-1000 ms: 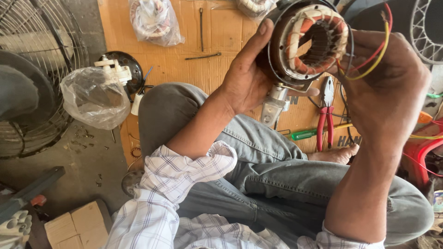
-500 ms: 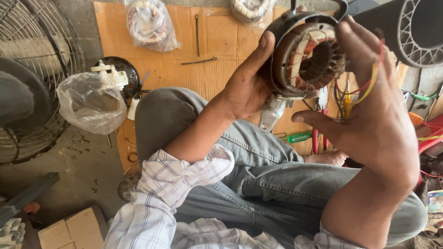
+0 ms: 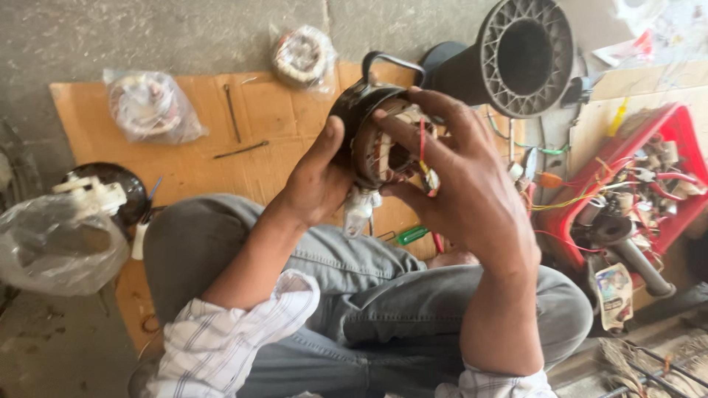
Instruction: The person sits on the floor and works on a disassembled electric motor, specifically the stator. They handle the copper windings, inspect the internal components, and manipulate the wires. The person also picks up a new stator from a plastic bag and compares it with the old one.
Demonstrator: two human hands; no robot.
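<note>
Above the lap, both hands grasping motor stator (image 3: 380,147), right hand (image 3: 461,184) hiding its windings, left hand (image 3: 317,180) beneath.

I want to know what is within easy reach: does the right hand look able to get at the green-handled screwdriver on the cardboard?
Probably yes. The right hand rests on the motor stator, and the green-handled screwdriver lies uncovered just below it, beside the knee.

A: Where does the motor stator (image 3: 383,144) sit?
B: Between the left hand (image 3: 313,184) and right hand (image 3: 464,184), above the cardboard sheet (image 3: 192,158) on the floor.
A: And around it?
B: Bagged winding (image 3: 151,107) left; fan housing (image 3: 516,55) behind; parts tray (image 3: 667,121) right.
</note>
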